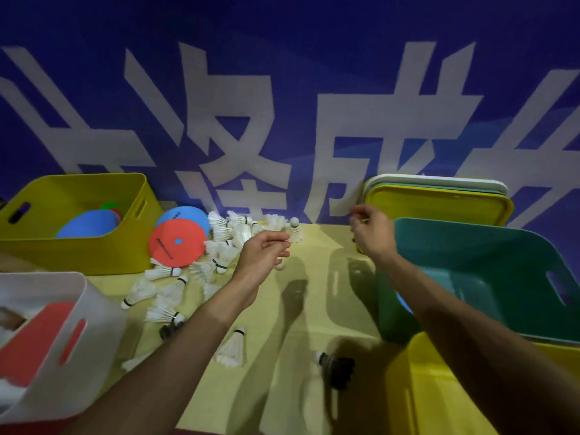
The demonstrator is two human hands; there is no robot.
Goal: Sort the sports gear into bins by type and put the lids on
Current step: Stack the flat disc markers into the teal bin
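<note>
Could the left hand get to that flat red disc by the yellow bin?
Probably yes. The left hand hovers right of the flat red round disc, uncovered on top; only loose white feather shuttlecocks lie between.

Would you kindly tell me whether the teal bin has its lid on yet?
Off. The teal bin is open on top, its inside visible; the lids stand stacked against the wall behind it.
</note>
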